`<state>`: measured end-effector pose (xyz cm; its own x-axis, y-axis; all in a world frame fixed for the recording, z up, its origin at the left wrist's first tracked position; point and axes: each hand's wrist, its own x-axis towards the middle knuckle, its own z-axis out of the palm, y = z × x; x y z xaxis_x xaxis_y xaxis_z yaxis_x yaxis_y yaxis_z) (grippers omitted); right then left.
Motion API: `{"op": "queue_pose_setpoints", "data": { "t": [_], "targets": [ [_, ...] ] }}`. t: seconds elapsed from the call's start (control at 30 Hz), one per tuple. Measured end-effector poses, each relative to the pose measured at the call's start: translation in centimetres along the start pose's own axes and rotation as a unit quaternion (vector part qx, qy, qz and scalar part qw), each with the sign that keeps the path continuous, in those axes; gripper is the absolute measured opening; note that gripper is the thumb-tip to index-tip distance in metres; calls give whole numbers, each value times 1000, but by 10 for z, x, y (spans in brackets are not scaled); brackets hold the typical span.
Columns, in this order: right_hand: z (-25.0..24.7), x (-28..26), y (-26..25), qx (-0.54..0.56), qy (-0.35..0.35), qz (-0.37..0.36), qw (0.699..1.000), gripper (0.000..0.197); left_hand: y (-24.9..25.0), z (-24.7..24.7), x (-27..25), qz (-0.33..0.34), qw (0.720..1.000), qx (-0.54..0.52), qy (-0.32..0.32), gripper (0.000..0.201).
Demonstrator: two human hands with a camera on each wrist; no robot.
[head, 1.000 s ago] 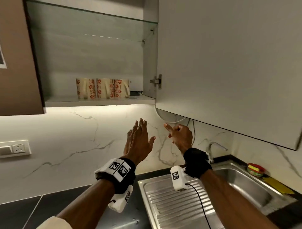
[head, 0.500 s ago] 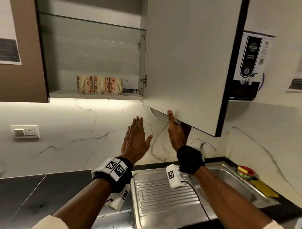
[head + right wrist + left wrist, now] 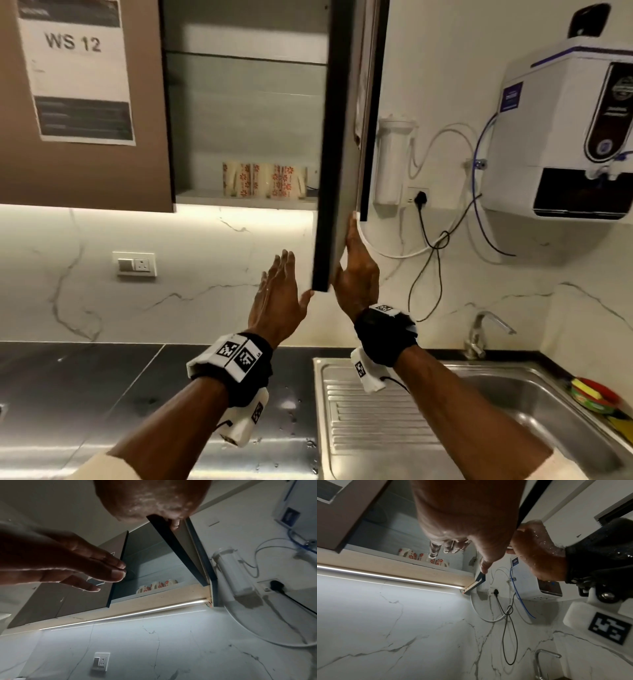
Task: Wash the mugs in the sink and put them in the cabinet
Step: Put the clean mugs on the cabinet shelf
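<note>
The mugs point(image 3: 264, 180), cream with red flowers, stand in a row on the bottom shelf point(image 3: 246, 202) of the cabinet point(image 3: 245, 102), toward the shelf's right end; they also show in the left wrist view point(image 3: 423, 557) and the right wrist view point(image 3: 157, 585). The cabinet door point(image 3: 337, 171) stands partly open, its edge turned toward you. Your right hand point(image 3: 356, 274) lies against the door's lower corner, fingers point(image 3: 351, 233) straight along its outer face, clasping nothing. Your left hand point(image 3: 279, 298) hovers just left of that corner with fingers released and straight, thumb tip near the door's bottom edge; contact cannot be told. Below, the sink point(image 3: 534, 404) is set at the right end of the bench point(image 3: 85, 383), with a tap point(image 3: 479, 329) at its back edge. A water purifier point(image 3: 561, 137) hangs on the wall to the right.
</note>
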<state>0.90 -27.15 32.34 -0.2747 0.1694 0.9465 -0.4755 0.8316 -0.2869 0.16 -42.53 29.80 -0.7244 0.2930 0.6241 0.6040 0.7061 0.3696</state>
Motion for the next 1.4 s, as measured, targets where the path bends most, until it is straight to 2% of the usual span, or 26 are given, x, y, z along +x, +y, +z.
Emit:
{"op": "queue_pose_setpoints", "data": {
  "t": [0.07, 0.17, 0.27, 0.43, 0.53, 0.6, 0.7, 0.77, 0.83, 0.9, 1.03, 1.17, 1.4],
  "targets": [
    [15, 5, -3, -69, 2, -74, 995, 65, -9, -2, 2, -20, 1000, 11, 19, 67],
    [42, 23, -2, -138, -31, -159, 977, 59, -28, -4, 15, -31, 999, 11, 39, 78],
    [71, 38, 5, -175, -65, -235, 954, 54, -50, -3, 30, -40, 999, 15, 31, 82],
    [128, 63, 22, -212, -98, -280, 931, 55, -91, -10, 62, -48, 998, 34, 17, 76],
    [151, 68, 28, -222, -100, -270, 931, 55, -113, -16, 77, -36, 997, 59, 24, 61],
    [166, 69, 32, -227, -101, -262, 933, 54, -125, -20, 86, 1, 995, 81, 58, 42],
    [177, 72, 37, -241, -105, -266, 928, 53, -131, -23, 98, 120, 970, 102, 184, 18],
    [184, 76, 40, -243, -106, -264, 927, 50, -129, -23, 108, 198, 934, 103, 278, 14],
    [193, 78, 40, -243, -112, -255, 929, 49, -125, -20, 121, 223, 918, 99, 312, 28],
    [201, 81, 42, -248, -124, -246, 929, 52, -125, -13, 137, 190, 933, 113, 283, 46],
    [213, 87, 49, -267, -137, -239, 924, 53, -134, 5, 162, 95, 965, 161, 182, 58],
    [222, 91, 52, -270, -150, -221, 925, 59, -145, 15, 176, 79, 971, 185, 131, 63],
    [238, 97, 60, -285, -169, -195, 923, 59, -154, 17, 200, 73, 973, 189, 115, 66]
  ]
}}
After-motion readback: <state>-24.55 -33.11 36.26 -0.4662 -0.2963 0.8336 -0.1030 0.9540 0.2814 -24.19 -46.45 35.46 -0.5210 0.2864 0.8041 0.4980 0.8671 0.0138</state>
